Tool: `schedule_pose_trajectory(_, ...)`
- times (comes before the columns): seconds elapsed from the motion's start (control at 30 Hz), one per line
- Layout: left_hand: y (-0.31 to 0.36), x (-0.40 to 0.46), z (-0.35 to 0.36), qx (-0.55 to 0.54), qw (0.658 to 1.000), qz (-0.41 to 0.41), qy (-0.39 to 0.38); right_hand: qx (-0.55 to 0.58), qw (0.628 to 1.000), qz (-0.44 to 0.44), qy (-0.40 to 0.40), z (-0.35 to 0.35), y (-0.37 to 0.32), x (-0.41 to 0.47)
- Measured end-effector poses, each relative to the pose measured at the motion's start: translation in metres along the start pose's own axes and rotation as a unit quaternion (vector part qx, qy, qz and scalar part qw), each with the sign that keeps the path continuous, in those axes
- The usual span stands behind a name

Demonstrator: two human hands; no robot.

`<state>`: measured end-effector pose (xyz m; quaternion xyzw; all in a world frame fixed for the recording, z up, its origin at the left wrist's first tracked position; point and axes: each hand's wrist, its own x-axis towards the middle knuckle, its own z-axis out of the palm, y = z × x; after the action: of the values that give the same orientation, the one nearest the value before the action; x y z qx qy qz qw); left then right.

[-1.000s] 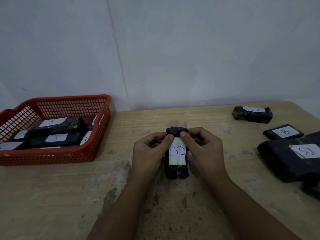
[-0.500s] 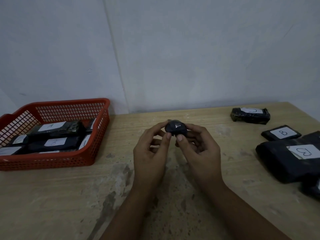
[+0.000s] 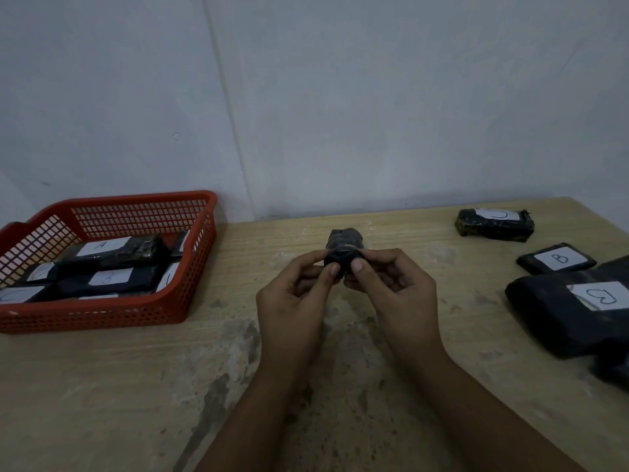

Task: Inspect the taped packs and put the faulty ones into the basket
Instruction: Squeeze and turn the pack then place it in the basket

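Above the middle of the wooden table (image 3: 102, 386), raised clear of the surface: a small black taped pack (image 3: 344, 248), pinched at its near end between the left hand (image 3: 294, 301) and the right hand (image 3: 396, 294). Both hands close together, forearms reaching in from the bottom edge and converging, thumbs up and almost touching each other over the pack's near face, the other fingers curled underneath and partly hidden. Gripped on both sides, then, left thumb on the left part of the end, right thumb on the right. Long axis running away from the camera toward the wall (image 3: 374, 97), seen nearly end-on, so only the near end and a short stretch of the top visible; label side not readable from here. Off to the left, a red basket (image 3: 102, 315) against the wall, holding several dark packs with white labels, one marked A (image 3: 112, 248). To the right, well apart from the hands, a black pack near the far edge (image 3: 495, 224), a flat pack marked B (image 3: 556, 258), and a larger black pack (image 3: 571, 315) at the right border, with another dark shape just below it, cut off by the frame.
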<state>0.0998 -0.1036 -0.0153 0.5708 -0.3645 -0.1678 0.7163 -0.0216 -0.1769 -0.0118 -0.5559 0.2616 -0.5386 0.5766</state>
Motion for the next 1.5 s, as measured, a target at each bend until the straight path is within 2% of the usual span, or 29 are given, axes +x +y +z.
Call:
schedule_pose_trajectory(0.2,0.003,-0.002,0.000,0.000,1.000,-0.011,-0.008,0.014,1.000,0.023,0.001,-0.004,-0.003,0.005)
schedule_pose_trajectory(0.33,0.010,0.001,0.001,-0.093,0.991,-0.096,0.019,0.003,0.999,0.028,-0.023,-0.002,-0.002,0.004)
schedule_pose_trajectory(0.4,0.009,0.004,-0.002,-0.103,0.988,-0.117,0.011,0.004,0.999,0.036,-0.030,-0.001,-0.002,0.004)
schedule_pose_trajectory(0.73,0.008,0.001,0.000,-0.083,0.991,-0.107,-0.019,-0.011,0.997,0.078,0.000,-0.004,0.000,0.009)
schedule_pose_trajectory(1.0,0.005,0.005,-0.004,-0.074,0.990,-0.117,-0.006,-0.047,0.996,0.065,-0.025,-0.003,0.004,0.007)
schedule_pose_trajectory(1.2,0.001,0.007,-0.005,-0.032,0.992,-0.117,-0.030,-0.045,0.998,0.054,-0.006,-0.007,0.001,0.010)
schedule_pose_trajectory(1.5,0.004,0.008,-0.005,-0.053,0.990,-0.126,-0.018,-0.064,0.995,0.053,-0.050,-0.006,0.002,0.008)
